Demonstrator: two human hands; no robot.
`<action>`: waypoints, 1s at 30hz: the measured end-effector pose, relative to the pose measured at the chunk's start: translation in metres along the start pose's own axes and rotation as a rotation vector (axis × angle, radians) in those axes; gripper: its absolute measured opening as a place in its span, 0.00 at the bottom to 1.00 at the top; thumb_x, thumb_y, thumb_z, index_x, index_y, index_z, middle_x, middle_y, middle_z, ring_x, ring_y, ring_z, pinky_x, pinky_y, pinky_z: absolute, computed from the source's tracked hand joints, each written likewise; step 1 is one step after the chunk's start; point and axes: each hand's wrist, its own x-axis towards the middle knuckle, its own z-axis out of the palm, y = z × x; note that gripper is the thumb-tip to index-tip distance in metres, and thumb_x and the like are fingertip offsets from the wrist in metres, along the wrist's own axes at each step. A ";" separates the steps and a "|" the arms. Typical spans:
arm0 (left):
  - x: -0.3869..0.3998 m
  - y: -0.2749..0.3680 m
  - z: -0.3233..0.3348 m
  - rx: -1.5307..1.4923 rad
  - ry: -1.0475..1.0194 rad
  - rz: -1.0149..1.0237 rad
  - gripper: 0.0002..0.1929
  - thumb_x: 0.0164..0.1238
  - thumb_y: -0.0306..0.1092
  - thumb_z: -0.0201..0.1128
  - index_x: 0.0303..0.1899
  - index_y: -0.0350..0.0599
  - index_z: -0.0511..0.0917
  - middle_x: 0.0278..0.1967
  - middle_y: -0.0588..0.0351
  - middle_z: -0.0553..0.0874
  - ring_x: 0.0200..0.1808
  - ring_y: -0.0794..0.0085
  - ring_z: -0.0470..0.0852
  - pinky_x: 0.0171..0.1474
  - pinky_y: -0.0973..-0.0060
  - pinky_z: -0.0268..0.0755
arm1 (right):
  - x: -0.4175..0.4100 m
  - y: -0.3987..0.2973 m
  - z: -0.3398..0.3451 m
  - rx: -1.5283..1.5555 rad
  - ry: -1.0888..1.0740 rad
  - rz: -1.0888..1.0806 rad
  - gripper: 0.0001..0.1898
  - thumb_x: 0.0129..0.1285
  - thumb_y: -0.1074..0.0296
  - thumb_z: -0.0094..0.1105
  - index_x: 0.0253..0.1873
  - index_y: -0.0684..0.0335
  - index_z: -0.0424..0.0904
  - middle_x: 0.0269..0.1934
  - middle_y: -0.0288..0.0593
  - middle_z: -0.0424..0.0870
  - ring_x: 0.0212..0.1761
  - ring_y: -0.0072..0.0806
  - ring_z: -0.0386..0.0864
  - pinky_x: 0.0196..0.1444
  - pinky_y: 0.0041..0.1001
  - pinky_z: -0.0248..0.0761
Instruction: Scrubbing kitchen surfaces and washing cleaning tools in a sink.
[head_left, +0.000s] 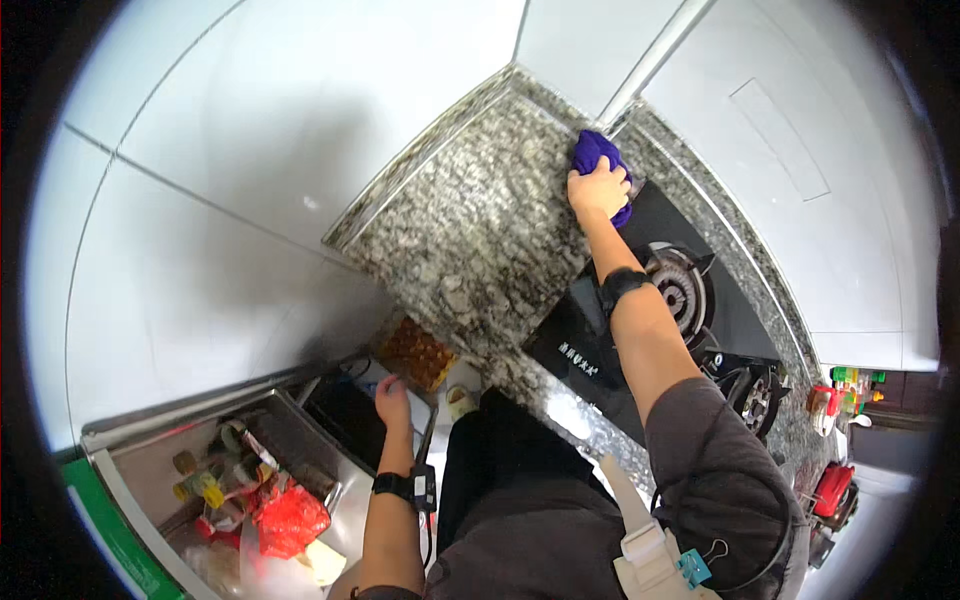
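Observation:
My right hand (598, 189) presses down on a bunched purple cloth (592, 146) at the far side of the granite countertop (472, 225). The cloth lies by the back ledge, next to the corner of a black glass gas hob (581, 319). My right forearm reaches over the hob, beside its far burner (675, 292). Low on the left, away from the counter, my left hand (392, 401) hangs with fingers loosely curled and no object visible in it.
A metal drawer (281, 405) at lower left holds bottles and a red plastic bag (291, 519). A second burner (754, 401) sits to the right, with condiment bottles (825, 405) beyond it. White tiled walls (262, 150) border the counter. A brown patterned mat (416, 352) lies below.

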 end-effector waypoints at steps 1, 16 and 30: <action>-0.011 0.011 0.007 0.019 -0.019 0.026 0.11 0.51 0.27 0.61 0.38 0.41 0.79 0.38 0.51 0.82 0.42 0.66 0.79 0.48 0.74 0.67 | -0.017 0.000 -0.002 -0.026 0.004 -0.091 0.22 0.50 0.56 0.58 0.49 0.59 0.72 0.50 0.52 0.69 0.52 0.48 0.67 0.53 0.42 0.62; 0.006 0.001 -0.037 -0.103 0.182 0.050 0.12 0.55 0.30 0.61 0.42 0.40 0.78 0.35 0.54 0.82 0.34 0.72 0.79 0.41 0.76 0.69 | -0.195 0.032 -0.039 0.456 -0.352 -0.917 0.21 0.38 0.61 0.65 0.39 0.63 0.74 0.39 0.53 0.68 0.41 0.49 0.65 0.44 0.43 0.64; -0.015 -0.002 -0.025 0.053 0.143 0.015 0.14 0.52 0.28 0.62 0.43 0.43 0.79 0.34 0.55 0.81 0.34 0.70 0.77 0.40 0.74 0.69 | -0.175 -0.086 -0.026 1.098 -0.938 -0.566 0.23 0.49 0.61 0.65 0.48 0.68 0.73 0.40 0.54 0.78 0.41 0.39 0.77 0.45 0.32 0.70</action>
